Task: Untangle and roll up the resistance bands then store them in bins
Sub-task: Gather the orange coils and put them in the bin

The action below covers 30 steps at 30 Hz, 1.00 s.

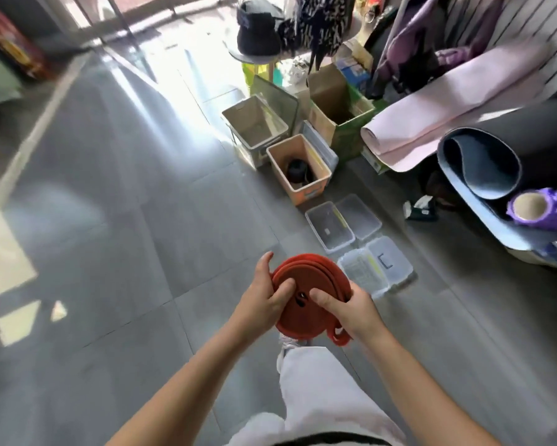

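A red resistance band (pixel 306 280) is coiled into a flat roll held in front of me above the grey floor. My left hand (pixel 265 296) grips its left edge with the thumb across the face. My right hand (pixel 348 309) grips the right side, thumb pressed near the coil's centre, and a loose end loop hangs below it. On the floor ahead stand an orange bin (pixel 315 188) with a dark rolled band (pixel 297 170) inside, a beige bin (pixel 254 123) and two clear plastic bins (pixel 330 228) (pixel 364 275).
An open cardboard box (pixel 338 107) stands behind the bins. Rolled pink mat (pixel 447 117), dark grey mat (pixel 496 162) and a purple foam roller (pixel 541 209) lie at the right. A stool with a dark hat (pixel 257 30) is at the back. My leg in light trousers (pixel 315 387) is below.
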Motion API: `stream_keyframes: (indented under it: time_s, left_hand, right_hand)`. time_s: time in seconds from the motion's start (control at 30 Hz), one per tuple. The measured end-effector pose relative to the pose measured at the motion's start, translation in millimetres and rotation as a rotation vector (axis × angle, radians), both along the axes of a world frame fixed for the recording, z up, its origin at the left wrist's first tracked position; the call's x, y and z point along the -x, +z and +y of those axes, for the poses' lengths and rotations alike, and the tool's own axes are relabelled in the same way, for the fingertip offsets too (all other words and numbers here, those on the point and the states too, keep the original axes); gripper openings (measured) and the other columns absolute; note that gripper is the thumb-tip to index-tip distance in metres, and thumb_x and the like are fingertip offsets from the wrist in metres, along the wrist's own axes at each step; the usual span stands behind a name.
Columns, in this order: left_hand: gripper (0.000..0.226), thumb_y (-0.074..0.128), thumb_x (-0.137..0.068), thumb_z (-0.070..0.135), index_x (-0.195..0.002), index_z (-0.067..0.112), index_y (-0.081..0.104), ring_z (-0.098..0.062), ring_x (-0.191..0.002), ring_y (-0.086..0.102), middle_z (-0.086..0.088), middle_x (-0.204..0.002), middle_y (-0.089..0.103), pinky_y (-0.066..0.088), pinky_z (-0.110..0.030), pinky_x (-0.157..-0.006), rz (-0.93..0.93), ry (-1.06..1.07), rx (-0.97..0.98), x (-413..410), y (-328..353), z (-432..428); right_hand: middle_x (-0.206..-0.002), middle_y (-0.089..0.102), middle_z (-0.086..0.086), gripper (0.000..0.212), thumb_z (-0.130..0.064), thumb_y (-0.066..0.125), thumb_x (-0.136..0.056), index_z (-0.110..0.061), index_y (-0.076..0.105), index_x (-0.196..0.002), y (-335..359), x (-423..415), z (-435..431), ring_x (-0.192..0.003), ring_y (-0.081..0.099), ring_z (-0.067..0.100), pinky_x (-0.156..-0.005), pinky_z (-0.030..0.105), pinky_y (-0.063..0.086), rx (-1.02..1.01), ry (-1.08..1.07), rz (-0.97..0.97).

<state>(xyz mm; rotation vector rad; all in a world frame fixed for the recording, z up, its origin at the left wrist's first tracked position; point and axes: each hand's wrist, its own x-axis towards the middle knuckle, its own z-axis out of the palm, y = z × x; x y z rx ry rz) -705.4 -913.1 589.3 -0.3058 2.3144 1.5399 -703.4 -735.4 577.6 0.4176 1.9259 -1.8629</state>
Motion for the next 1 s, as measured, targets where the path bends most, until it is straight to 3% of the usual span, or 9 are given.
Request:
stream_keyframes:
  time_s: [0.1,0.23,0.37,0.5,0.63,0.73,0.8,0.93,1.0]
  left_hand:
    - [0.072,0.049,-0.085,0.041,-0.145,0.018,0.018,-0.018,-0.113,0.053,-0.004,-0.121,0.054,0.04,-0.034,-0.102,0.023,0.103,0.002,74.9,18.2,-47.8]
    - [0.05,0.051,-0.092,0.027,-0.136,0.01,0.034,-0.011,-0.109,0.051,0.002,-0.118,0.052,0.039,-0.02,-0.095,0.048,0.25,-0.03,145.4,27.9,-104.1]
    - [0.017,0.053,-0.09,0.021,-0.105,0.027,0.048,-0.004,-0.096,0.055,0.013,-0.101,0.057,0.041,-0.008,-0.079,0.044,0.266,-0.078,220.5,15.2,-150.7]
    - [0.024,0.05,-0.075,0.036,-0.099,0.033,0.05,0.004,-0.093,0.057,0.008,-0.102,0.061,0.045,-0.017,-0.083,-0.012,0.144,-0.081,319.2,2.2,-199.7]
    - [0.04,0.049,-0.074,0.039,-0.112,0.027,0.049,-0.013,-0.106,0.058,-0.001,-0.114,0.061,0.045,-0.035,-0.097,-0.088,-0.05,-0.014,430.9,0.1,-259.4]
    - [0.037,0.047,-0.073,0.036,-0.109,0.028,0.047,-0.011,-0.101,0.056,0.001,-0.109,0.06,0.044,-0.025,-0.093,-0.129,-0.144,0.003,513.7,2.0,-291.3]
    - [0.029,0.047,-0.074,0.037,-0.103,0.034,0.047,-0.007,-0.098,0.057,0.007,-0.104,0.059,0.044,-0.02,-0.088,-0.152,-0.209,0.005,563.1,2.3,-296.2]
    - [0.022,0.053,-0.087,0.033,-0.108,0.039,0.046,-0.008,-0.104,0.057,0.006,-0.112,0.06,0.045,-0.027,-0.094,-0.192,-0.332,0.042,659.6,-35.2,-301.3]
    - [0.025,0.052,-0.092,0.03,-0.112,0.04,0.041,0.004,-0.099,0.056,0.018,-0.109,0.057,0.043,-0.013,-0.086,-0.212,-0.364,0.053,712.0,-68.6,-307.0]
  right_hand:
    - [-0.085,0.074,-0.004,0.03,-0.028,0.082,-0.069,-0.02,0.068,-0.093,11.3,91.4,-51.3,-0.08,0.07,0.008,-0.063,0.016,0.051,-0.013,0.106,0.043]
    - [-0.089,0.073,-0.002,0.037,-0.035,0.084,-0.067,-0.018,0.068,-0.096,24.9,194.1,-109.3,-0.083,0.07,0.011,-0.074,0.026,0.056,-0.08,0.279,0.072]
    - [-0.087,0.073,-0.004,0.042,-0.044,0.084,-0.063,-0.022,0.067,-0.094,12.9,271.3,-155.4,-0.082,0.07,0.01,-0.074,0.027,0.057,-0.119,0.342,0.051]
    - [-0.079,0.073,-0.01,0.034,-0.042,0.083,-0.061,-0.025,0.067,-0.087,-7.4,346.9,-201.3,-0.076,0.069,0.002,-0.062,0.013,0.05,-0.085,0.183,-0.024]
    - [-0.078,0.074,-0.01,0.044,-0.045,0.079,-0.057,-0.021,0.068,-0.092,-11.0,430.1,-258.6,-0.075,0.07,0.004,-0.06,0.012,0.049,-0.028,0.059,-0.067]
    - [-0.074,0.074,-0.006,0.037,-0.037,0.082,-0.062,-0.016,0.068,-0.088,-15.1,489.4,-290.2,-0.07,0.07,0.007,-0.058,0.014,0.049,-0.036,-0.047,-0.09]
    - [-0.077,0.074,-0.004,0.043,-0.042,0.081,-0.058,-0.015,0.069,-0.088,-18.1,522.9,-300.8,-0.073,0.07,0.01,-0.06,0.017,0.051,-0.024,-0.153,-0.113]
    - [-0.076,0.075,-0.002,0.038,-0.034,0.083,-0.063,-0.013,0.069,-0.092,-55.0,598.6,-319.1,-0.068,0.07,0.01,-0.055,0.019,0.05,0.026,-0.373,-0.224]
    - [-0.073,0.074,0.0,0.039,-0.031,0.086,-0.063,-0.012,0.069,-0.092,-86.4,646.3,-328.9,-0.062,0.069,0.011,-0.05,0.018,0.048,0.048,-0.433,-0.273]
